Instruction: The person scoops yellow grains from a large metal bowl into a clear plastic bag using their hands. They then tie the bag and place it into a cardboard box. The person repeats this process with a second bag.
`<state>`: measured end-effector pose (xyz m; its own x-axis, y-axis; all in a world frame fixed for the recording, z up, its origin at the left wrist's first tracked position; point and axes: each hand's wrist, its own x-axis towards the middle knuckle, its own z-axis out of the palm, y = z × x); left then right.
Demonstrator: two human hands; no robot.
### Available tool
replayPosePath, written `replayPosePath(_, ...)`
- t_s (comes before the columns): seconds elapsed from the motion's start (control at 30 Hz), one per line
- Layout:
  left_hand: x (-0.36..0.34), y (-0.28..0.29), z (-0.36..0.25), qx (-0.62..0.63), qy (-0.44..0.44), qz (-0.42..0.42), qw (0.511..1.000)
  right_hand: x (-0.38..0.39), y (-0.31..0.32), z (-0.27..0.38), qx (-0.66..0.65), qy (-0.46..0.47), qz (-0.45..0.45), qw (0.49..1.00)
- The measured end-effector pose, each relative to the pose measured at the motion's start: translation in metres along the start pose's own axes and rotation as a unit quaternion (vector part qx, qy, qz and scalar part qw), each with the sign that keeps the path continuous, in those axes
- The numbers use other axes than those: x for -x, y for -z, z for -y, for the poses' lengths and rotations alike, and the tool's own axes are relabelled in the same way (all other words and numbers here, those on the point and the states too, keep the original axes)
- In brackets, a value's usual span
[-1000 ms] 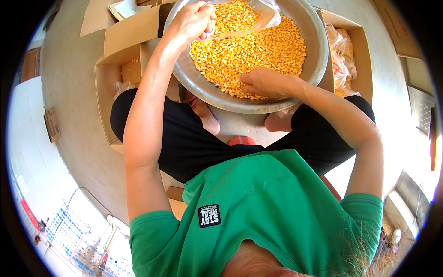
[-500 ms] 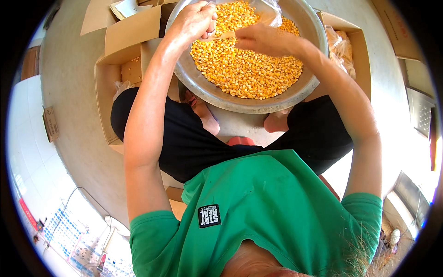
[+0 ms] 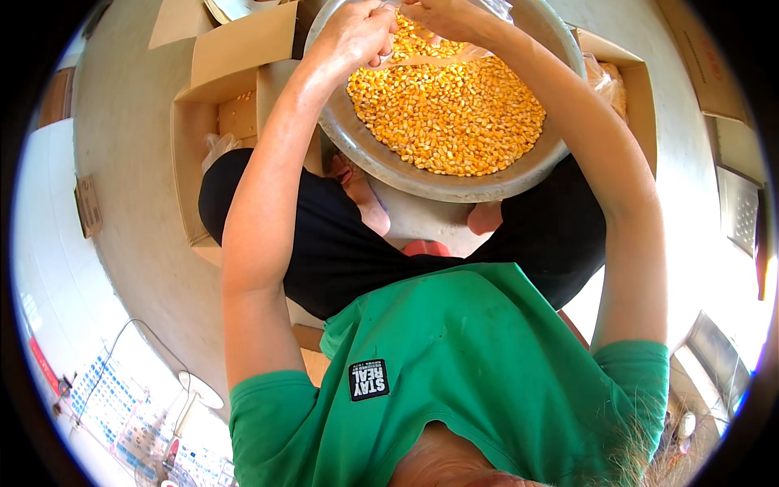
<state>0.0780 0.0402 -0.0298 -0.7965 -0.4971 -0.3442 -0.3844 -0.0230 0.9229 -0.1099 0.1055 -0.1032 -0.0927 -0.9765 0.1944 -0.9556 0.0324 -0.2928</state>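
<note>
A wide metal basin [image 3: 454, 191] full of yellow corn kernels [image 3: 454, 122] stands between my knees. Across its far half lies a clear plastic bag [image 3: 438, 59] with kernels showing through it. My left hand [image 3: 357, 36], above the basin's left rim, is closed with curled fingers on the bag's edge. Close beside it, at the top of the view, my right hand [image 3: 446, 18] pinches the same bag, its fingertips meeting those of the left. Part of the bag is hidden behind the right hand and wrist.
An open cardboard box [image 3: 191, 162] at the left holds a little clear plastic and a few loose kernels. On the right, another carton [image 3: 641, 105] holds plastic bags of corn [image 3: 604, 85]. My feet [image 3: 373, 213] are below the basin's near rim.
My right hand has moved up and left from over the kernels to meet my left hand at the bag. The left hand has shifted slightly right; the basin appears a little farther right.
</note>
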Motion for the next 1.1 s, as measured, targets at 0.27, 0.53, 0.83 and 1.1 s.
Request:
replayPosePath(0.27,0.0,-0.001,0.001,-0.002,-0.007,-0.023,1.0,0.017,0.029,0.0,-0.19,-0.061,0.144,0.969)
replayPosePath(0.53,-0.002,-0.001,0.005,0.043,-0.017,-0.005,0.999,0.071,0.06,0.018,-0.211,-0.148,0.375,0.89)
replayPosePath(0.83,-0.005,-0.005,0.005,-0.013,-0.02,-0.004,1.0,0.138,0.043,0.019,0.074,-0.062,0.416,0.904)
replayPosePath(1.1,-0.003,-0.004,0.004,-0.112,-0.046,-0.014,0.993,0.148,0.045,0.055,0.009,-0.08,0.439,0.895)
